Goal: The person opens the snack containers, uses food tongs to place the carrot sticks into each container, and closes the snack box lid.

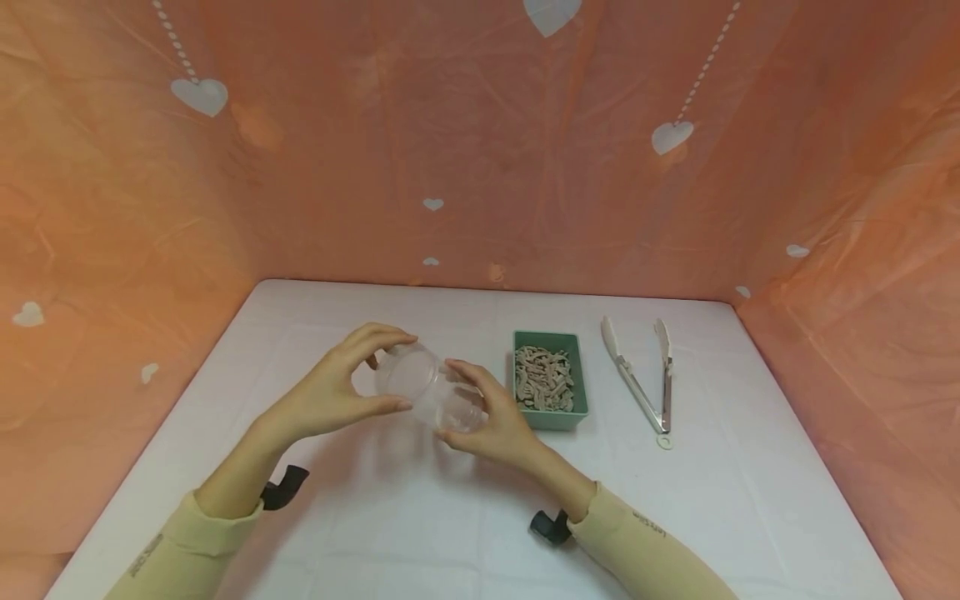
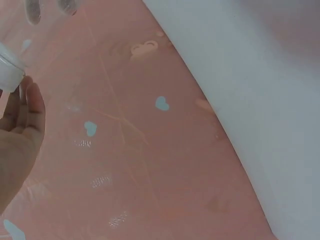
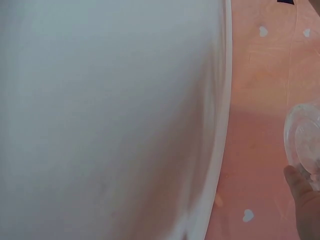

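Note:
Both hands hold a clear plastic container above the left-middle part of the table, tilted on its side. My left hand grips its wider round end, thumb below and fingers above. The narrower end sits between the thumb and fingers of my right hand. In the right wrist view a clear round rim shows beside a fingertip. A whitish, lid-like end appears at the left edge of the left wrist view. Whether the container is one piece or two, I cannot tell.
A green rectangular tub with many greyish-brown strips stands right of my right hand. Farther right lie metal tongs, spread apart. White cloth covers the table; orange sheeting with hearts encloses the back and sides.

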{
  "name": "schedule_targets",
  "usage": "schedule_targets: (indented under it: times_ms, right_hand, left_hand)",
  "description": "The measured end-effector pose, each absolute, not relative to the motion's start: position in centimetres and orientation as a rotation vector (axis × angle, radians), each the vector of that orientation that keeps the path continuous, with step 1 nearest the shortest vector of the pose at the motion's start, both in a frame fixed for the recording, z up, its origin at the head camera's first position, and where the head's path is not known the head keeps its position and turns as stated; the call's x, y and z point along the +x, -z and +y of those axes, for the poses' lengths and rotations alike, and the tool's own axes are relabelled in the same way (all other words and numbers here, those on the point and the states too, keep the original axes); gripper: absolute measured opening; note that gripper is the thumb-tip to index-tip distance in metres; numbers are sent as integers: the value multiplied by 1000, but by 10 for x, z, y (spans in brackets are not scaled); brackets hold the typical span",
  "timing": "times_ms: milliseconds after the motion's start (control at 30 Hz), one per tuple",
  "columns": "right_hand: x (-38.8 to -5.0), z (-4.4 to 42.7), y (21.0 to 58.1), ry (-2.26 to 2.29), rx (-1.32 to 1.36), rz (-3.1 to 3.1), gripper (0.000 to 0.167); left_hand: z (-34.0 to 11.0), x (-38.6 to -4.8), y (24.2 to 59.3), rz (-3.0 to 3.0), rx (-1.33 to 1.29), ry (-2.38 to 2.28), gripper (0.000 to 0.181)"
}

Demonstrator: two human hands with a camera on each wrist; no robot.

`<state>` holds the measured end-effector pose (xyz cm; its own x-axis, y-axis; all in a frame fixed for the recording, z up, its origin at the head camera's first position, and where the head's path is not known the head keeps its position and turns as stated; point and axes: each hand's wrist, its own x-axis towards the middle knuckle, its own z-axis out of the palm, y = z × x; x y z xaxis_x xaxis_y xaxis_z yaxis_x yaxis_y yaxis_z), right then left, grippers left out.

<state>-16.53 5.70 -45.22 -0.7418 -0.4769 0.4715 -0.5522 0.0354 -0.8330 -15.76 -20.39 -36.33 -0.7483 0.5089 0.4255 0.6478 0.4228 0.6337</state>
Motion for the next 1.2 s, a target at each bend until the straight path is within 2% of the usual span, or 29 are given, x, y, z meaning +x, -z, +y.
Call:
schedule_targets:
  times_ms: [267,533,700,967,1200]
  right_hand:
    - [-164,53,449,-1816,1095,-2201,87]
    - [-164,48,446,-1816,975,-2266,92]
    - [-167,42,443,-1884,837,-2313,95]
    - [-179,26,443,-2095,683,-2256,89]
    - [-190,13,449,-1958,606,-2325,84]
  left_hand:
    - [-205,-154,362,-2456,-876,1221,67]
    - [-227,-162,366,-2429,-678,1311,64]
    - [-247,-174,376,-2452,-592,1276,65]
    - [-273,-190,394,-2645,-474,1274,66]
    - [-295,-199,413,-2804,-404,1266,67]
